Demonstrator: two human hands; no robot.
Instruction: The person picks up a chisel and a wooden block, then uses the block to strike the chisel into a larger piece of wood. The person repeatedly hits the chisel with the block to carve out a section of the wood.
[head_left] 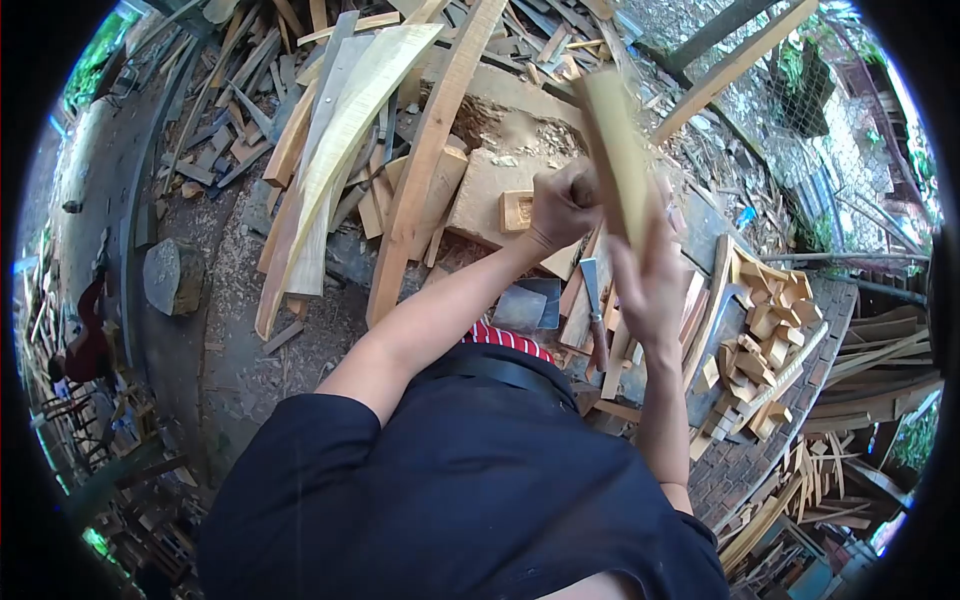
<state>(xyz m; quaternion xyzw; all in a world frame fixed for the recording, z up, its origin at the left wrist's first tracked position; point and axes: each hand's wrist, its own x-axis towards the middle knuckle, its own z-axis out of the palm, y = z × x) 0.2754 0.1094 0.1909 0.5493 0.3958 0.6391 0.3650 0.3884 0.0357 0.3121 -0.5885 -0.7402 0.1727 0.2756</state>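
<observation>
My right hand (652,275) grips the lower end of a long pale wooden block (615,150), which stands up in front of me and is smeared by motion. Just left of the block, my left hand (565,208) is closed in a fist; what it holds, if anything, is hidden. Beyond the fist lies a thick timber (490,195) with a rough chipped hollow (520,128) and loose chips. A small wooden block with a recess (516,211) sits on this timber. Closer to my body rests a chisel (594,300) with a metal blade and wooden handle.
Long curved boards (340,150) and a beam (425,170) lean at left. Several small cut wooden blocks (765,340) are piled at right. Offcuts (235,130) cover the ground behind. A stone (173,277) stands at far left, and a person in red (85,330) is beyond.
</observation>
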